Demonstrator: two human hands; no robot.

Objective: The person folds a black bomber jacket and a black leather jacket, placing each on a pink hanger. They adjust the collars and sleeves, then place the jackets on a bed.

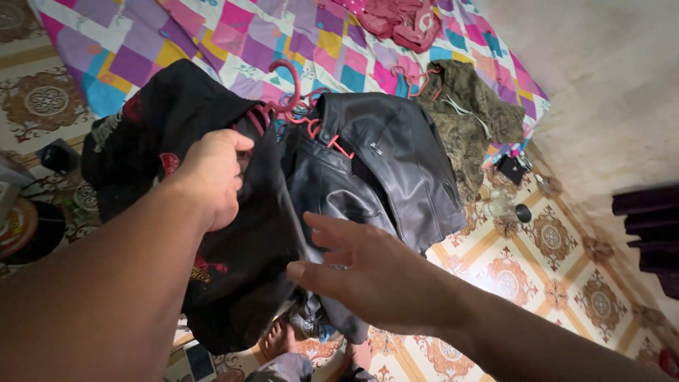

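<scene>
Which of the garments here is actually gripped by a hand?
The black printed garment, clutched by the left hand; the leather jacket hangs beside it, ungripped.

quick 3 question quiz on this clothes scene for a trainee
1. True or false: the left hand grips the black garment.
2. What lies on the quilt right of the leather jacket? A) camouflage jacket B) towel C) shoe
3. Fill in: the right hand is ____ and holds nothing.

Key: 1 true; 2 A, the camouflage jacket; 3 open.
</scene>
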